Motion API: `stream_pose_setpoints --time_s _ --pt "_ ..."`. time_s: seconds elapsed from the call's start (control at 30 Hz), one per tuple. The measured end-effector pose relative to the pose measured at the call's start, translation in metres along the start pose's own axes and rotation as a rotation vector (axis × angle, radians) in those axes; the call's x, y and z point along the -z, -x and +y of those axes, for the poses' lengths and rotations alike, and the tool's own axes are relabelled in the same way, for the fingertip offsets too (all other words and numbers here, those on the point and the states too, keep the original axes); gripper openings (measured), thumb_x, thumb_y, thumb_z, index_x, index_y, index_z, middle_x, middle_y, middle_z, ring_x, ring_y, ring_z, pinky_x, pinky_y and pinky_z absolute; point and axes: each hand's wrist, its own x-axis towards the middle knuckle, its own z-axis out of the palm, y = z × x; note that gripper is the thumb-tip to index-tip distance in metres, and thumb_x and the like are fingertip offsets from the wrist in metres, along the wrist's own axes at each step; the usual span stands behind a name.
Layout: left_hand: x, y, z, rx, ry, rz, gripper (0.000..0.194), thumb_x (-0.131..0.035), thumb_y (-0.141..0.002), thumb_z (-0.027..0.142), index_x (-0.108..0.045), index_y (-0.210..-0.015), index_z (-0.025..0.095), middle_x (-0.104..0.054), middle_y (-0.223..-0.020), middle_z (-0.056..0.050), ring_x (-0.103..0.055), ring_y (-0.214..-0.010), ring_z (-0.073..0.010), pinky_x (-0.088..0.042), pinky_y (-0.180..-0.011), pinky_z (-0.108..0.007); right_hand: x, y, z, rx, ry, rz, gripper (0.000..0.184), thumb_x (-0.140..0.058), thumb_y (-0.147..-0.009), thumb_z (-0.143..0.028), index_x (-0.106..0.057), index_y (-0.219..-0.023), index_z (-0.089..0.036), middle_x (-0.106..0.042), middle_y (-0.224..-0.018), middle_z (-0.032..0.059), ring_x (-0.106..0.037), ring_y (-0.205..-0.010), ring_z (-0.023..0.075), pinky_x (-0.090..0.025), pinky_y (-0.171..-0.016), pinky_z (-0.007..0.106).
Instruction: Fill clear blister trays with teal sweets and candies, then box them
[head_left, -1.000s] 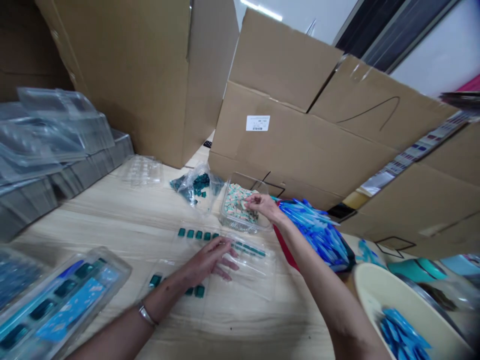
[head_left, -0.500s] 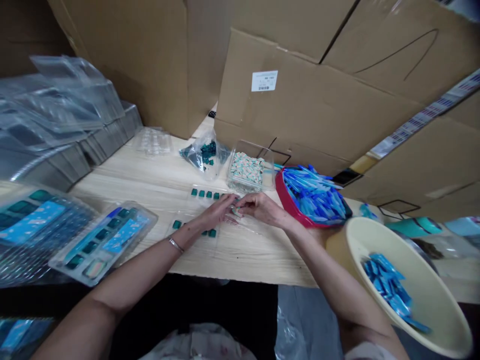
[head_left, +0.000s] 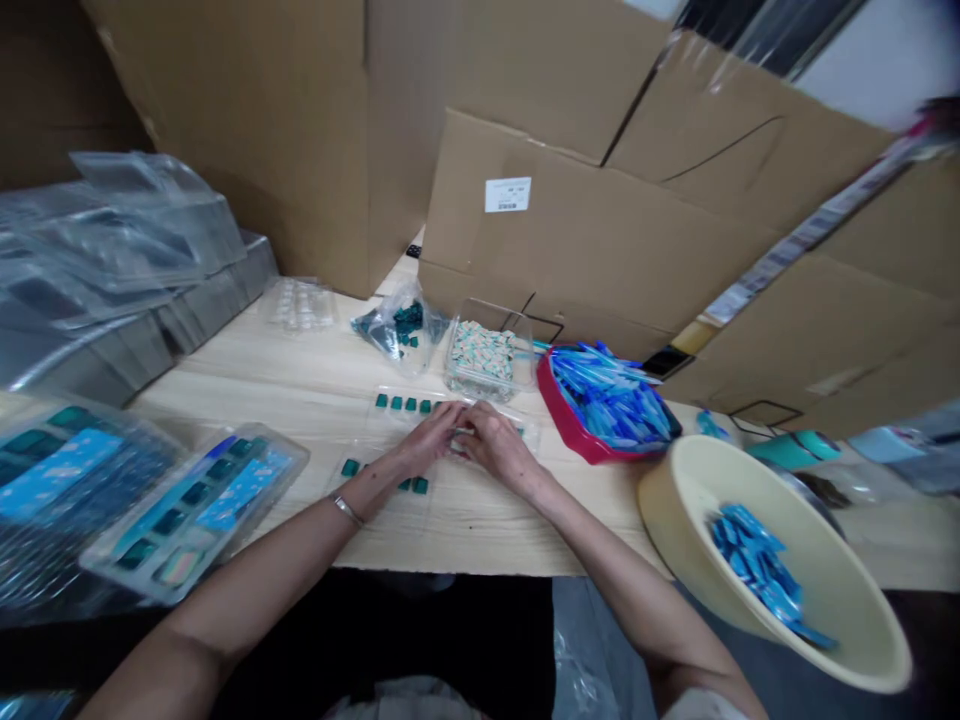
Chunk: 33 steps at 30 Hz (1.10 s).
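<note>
My left hand [head_left: 433, 438] and my right hand [head_left: 496, 447] meet over clear plastic trays on the table. The fingers of both are bent and drawn together, and whatever lies between them is hidden. Under and beside the hands, a clear tray [head_left: 366, 400] holds a row of dark green square pieces [head_left: 411, 404]. Nearer to me, more green pieces [head_left: 350, 467] sit in another clear tray, partly covered by my left wrist. Just behind my hands stands a clear box [head_left: 455, 385] full of small white and teal pieces [head_left: 484, 348].
A red tray [head_left: 561, 425] of blue pens [head_left: 611, 390] stands to the right, near a cream basin [head_left: 660, 500] with blue packets [head_left: 754, 560]. Filled clear packs [head_left: 199, 500] and stacked plastic shells [head_left: 127, 240] lie left. A bag of green pieces [head_left: 405, 325] rests before cardboard boxes [head_left: 570, 240].
My right hand has moved left against my left hand, its fingers now curled downward. The small white and teal piece seen at its fingertips is hidden now. The whole view has shifted slightly.
</note>
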Motion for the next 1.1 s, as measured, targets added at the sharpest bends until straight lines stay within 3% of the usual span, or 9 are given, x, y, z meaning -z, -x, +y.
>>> stream_pose_setpoints --time_s 0.07,0.17,0.27,0.4,0.47,0.63,0.83,0.97,1.1 --pt "-0.002 0.002 0.001 0.016 -0.009 0.006 0.031 -0.058 -0.081 0.04 -0.056 -0.105 0.02 -0.059 -0.091 -0.002 -0.058 -0.074 -0.012 -0.048 -0.058 -0.022 -0.003 0.004 -0.003 -0.066 0.036 0.005 0.011 -0.059 -0.075 -0.008 -0.065 -0.077 -0.017 -0.061 -0.087 0.004 -0.057 -0.077 0.0146 -0.041 -0.067 0.024" --pt "-0.004 0.004 0.005 0.05 -0.045 0.017 0.033 -0.059 -0.081 0.039 -0.056 -0.107 0.02 -0.06 -0.09 -0.003 -0.058 -0.069 -0.0119 -0.048 -0.054 -0.022 -0.002 0.009 -0.004 -0.039 0.067 0.036 0.008 -0.059 -0.08 -0.016 -0.067 -0.082 -0.019 -0.062 -0.086 0.0034 -0.057 -0.078 0.0139 -0.04 -0.066 0.022" --pt "-0.005 0.005 0.011 0.09 -0.097 0.03 0.033 -0.056 -0.082 0.041 -0.053 -0.108 0.021 -0.061 -0.1 -0.006 -0.062 -0.077 -0.0156 -0.051 -0.057 -0.026 0.016 0.013 0.013 -0.071 0.118 0.16 0.018 -0.051 -0.088 -0.027 -0.066 -0.086 -0.018 -0.064 -0.084 0.0047 -0.058 -0.077 0.0136 -0.04 -0.067 0.022" --pt "-0.006 0.005 0.014 0.122 -0.139 0.052 0.033 -0.057 -0.082 0.04 -0.051 -0.107 0.02 -0.06 -0.106 -0.008 -0.064 -0.082 -0.0185 -0.053 -0.058 -0.027 0.065 0.011 0.076 -0.387 0.363 0.331 0.027 -0.039 -0.092 -0.024 -0.062 -0.105 -0.018 -0.063 -0.105 0.0091 -0.058 -0.094 0.0168 -0.041 -0.076 0.023" --pt "-0.006 0.005 0.013 0.13 -0.145 0.063 0.031 -0.057 -0.082 0.039 -0.051 -0.107 0.02 -0.06 -0.105 -0.008 -0.064 -0.081 -0.0186 -0.053 -0.058 -0.027 0.087 0.007 0.115 -0.673 0.518 0.226 0.032 -0.037 -0.091 -0.019 -0.059 -0.114 -0.02 -0.058 -0.117 0.0104 -0.056 -0.103 0.0186 -0.042 -0.079 0.025" --pt "-0.006 0.006 0.011 0.132 -0.133 0.074 0.029 -0.056 -0.083 0.039 -0.053 -0.104 0.019 -0.061 -0.105 -0.008 -0.065 -0.08 -0.0186 -0.052 -0.057 -0.027 0.1 -0.008 0.179 -0.782 0.537 0.104 0.021 -0.051 -0.082 -0.011 -0.066 -0.097 -0.008 -0.062 -0.108 0.0175 -0.056 -0.104 0.0233 -0.044 -0.081 0.027" --pt "-0.011 0.008 0.013 0.142 -0.118 0.08 0.028 -0.056 -0.083 0.038 -0.054 -0.103 0.02 -0.062 -0.103 -0.008 -0.065 -0.079 -0.0183 -0.051 -0.056 -0.027 0.082 -0.023 0.187 -0.725 0.531 0.093 0.03 -0.054 -0.088 -0.031 -0.056 -0.111 -0.012 -0.057 -0.112 0.0099 -0.058 -0.098 0.0196 -0.049 -0.083 0.039" --pt "-0.011 0.008 0.014 0.138 -0.109 0.074 0.028 -0.056 -0.083 0.038 -0.053 -0.102 0.018 -0.062 -0.101 -0.008 -0.065 -0.077 -0.0179 -0.051 -0.054 -0.025 0.088 -0.016 0.186 -0.709 0.478 0.149 0.017 -0.052 -0.085 -0.016 -0.065 -0.091 -0.005 -0.065 -0.094 0.0193 -0.062 -0.09 0.0212 -0.045 -0.076 0.028" --pt "-0.007 0.006 0.013 0.11 -0.095 0.034 0.03 -0.054 -0.083 0.041 -0.053 -0.102 0.018 -0.062 -0.103 -0.01 -0.066 -0.078 -0.0197 -0.052 -0.054 -0.027 0.094 0.009 0.173 -0.646 0.393 0.257 0.031 -0.039 -0.09 -0.022 -0.06 -0.102 -0.004 -0.066 -0.097 0.0182 -0.061 -0.088 0.0206 -0.044 -0.074 0.026"
